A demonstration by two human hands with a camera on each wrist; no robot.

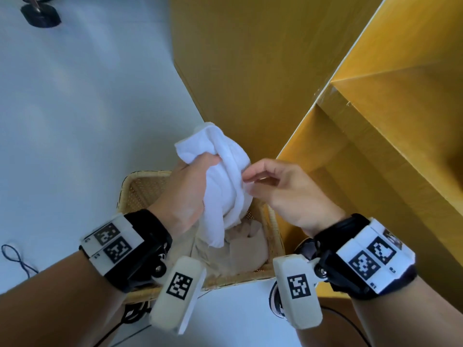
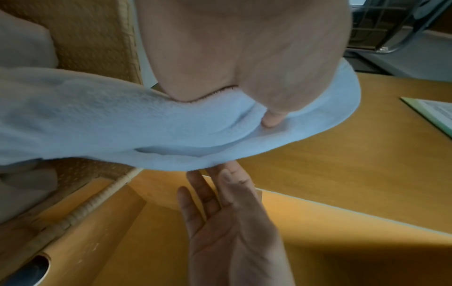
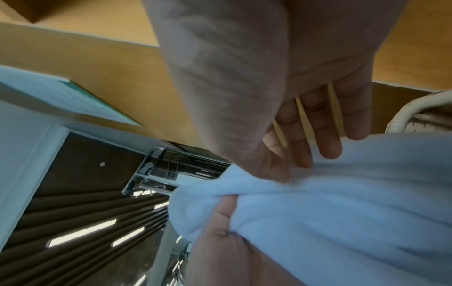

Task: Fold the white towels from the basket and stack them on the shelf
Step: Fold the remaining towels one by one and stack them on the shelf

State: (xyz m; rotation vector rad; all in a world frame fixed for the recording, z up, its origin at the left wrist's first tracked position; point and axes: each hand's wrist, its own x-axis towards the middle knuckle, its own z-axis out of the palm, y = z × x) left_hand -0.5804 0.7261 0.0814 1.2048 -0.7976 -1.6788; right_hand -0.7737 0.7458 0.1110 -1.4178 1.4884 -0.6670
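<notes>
My left hand (image 1: 190, 186) grips a bunched white towel (image 1: 225, 176) and holds it up above the wicker basket (image 1: 140, 176). The towel's loose end hangs down toward beige cloth (image 1: 250, 246) lying in the basket. My right hand (image 1: 283, 194) is beside the towel on its right, fingers relaxed, thumb and fingertips touching its edge. In the left wrist view the towel (image 2: 122, 125) drapes from my left hand (image 2: 244, 58), with the right hand (image 2: 232, 222) reaching its lower hem. The right wrist view shows the right hand's fingers (image 3: 303, 154) on the towel (image 3: 342, 212). The yellow wooden shelf (image 1: 375, 146) stands at right.
The basket sits on a white floor against the yellow wooden unit (image 1: 238, 71). A black stand base (image 1: 40, 16) is at the far left, and a thin cable (image 1: 15, 256) lies on the floor at left. A paper or booklet (image 2: 435, 112) lies on a wooden surface.
</notes>
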